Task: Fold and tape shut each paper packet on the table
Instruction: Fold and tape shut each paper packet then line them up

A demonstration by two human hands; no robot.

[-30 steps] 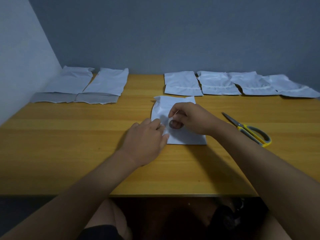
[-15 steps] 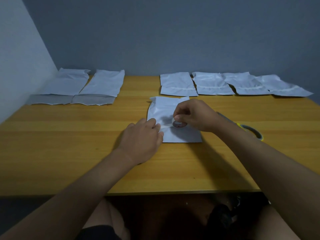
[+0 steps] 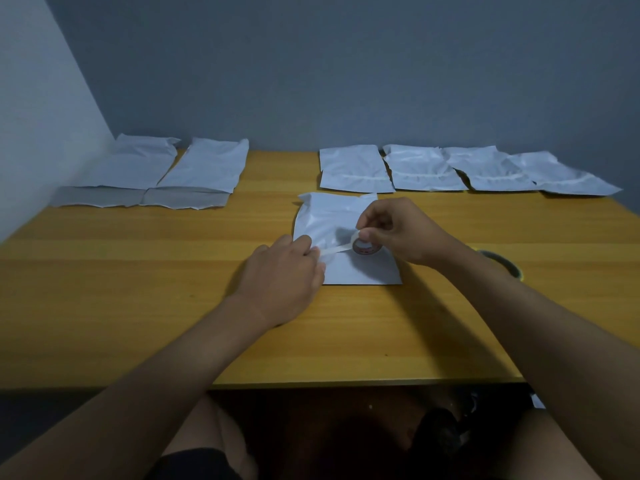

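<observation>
On the yellow wooden desk [image 3: 138, 289], the left hand [image 3: 280, 282] pinches the free end of a pale tape strip [image 3: 334, 251] over the white paper packet [image 3: 341, 233] at mid-desk; the right hand [image 3: 398, 230] has its fingers curled round the small tape roll [image 3: 367, 247].

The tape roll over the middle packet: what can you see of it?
The tape roll is small, with a dark reddish core and pale, see-through tape. The right hand pinches it above the middle packet, lying on the table. A short strip stretches leftward to the left hand, whose fingertips hold its free end.
</observation>
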